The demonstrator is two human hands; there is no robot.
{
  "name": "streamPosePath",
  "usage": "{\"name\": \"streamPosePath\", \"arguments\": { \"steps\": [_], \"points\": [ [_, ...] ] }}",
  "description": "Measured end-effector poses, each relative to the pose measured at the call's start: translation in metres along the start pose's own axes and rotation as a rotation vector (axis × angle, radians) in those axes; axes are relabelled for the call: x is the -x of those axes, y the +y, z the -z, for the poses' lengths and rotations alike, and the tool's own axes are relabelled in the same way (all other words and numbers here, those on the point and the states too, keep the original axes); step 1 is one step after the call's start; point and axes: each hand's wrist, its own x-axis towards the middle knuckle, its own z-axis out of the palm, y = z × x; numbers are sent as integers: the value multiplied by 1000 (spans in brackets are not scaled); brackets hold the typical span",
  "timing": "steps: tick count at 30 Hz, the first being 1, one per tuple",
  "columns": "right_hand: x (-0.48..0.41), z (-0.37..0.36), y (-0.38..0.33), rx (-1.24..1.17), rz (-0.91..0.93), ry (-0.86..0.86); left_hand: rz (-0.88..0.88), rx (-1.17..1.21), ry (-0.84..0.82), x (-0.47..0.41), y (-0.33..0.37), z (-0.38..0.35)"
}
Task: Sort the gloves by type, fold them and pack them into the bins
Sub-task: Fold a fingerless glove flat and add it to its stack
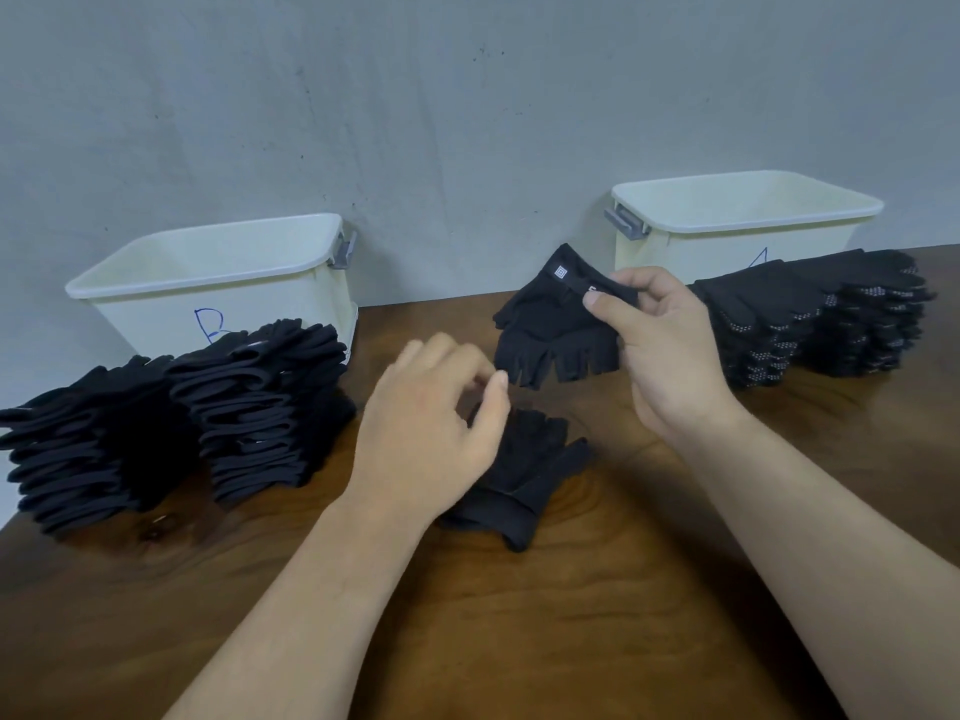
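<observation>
My right hand pinches a black fingerless glove by its cuff and holds it up above the table, finger stubs hanging down. My left hand hovers just left of it with fingers loosely curled, holding nothing. Under that hand a second black fingerless glove lies flat on the wooden table. Two stacks of plain black gloves stand at the left in front of the bin marked B. Stacks of black dotted gloves lie at the right before the bin marked A.
Both cream plastic bins stand against the grey wall at the table's back edge, each with a grey handle clip. The left glove stacks reach the table's left edge.
</observation>
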Motion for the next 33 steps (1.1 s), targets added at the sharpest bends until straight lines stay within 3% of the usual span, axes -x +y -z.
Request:
{"name": "streamPosePath", "arguments": {
  "steps": [2, 5, 8, 11, 14, 16, 22, 24, 26, 29, 33],
  "points": [
    [10, -11, 1, 19, -40, -37, -62, 117, 42, 0, 4, 3],
    [28, -27, -2, -47, -106, -176, -82, 109, -134, 2, 9, 0],
    [38, -32, -8, -139, -152, -358, -22, 111, -56, 2, 7, -3],
    [39, -28, -4, -181, -169, -495, 204, 471, 51, -2, 7, 2],
    [36, -23, -3, 247, 89, -464, 361, 758, -2, -5, 14, 11],
    [32, -20, -2, 400, 190, -438, 448, 905, -46, -7, 17, 14],
    [30, -18, 1, 111, -60, -507, 667, 1464, -254, -12, 8, 20],
    [29, -20, 3, 77, -84, -457, 704, 1484, -247, -14, 2, 19],
    [26, -20, 1, -7, -102, -353, 761, 1466, -122, -16, -3, 15],
    [20, -17, -5, -150, -116, -219, 777, 1233, 32, -18, -9, 8],
    [14, -14, -5, -176, -69, -193, 707, 1015, 32, -16, -10, 3]
  ]
}}
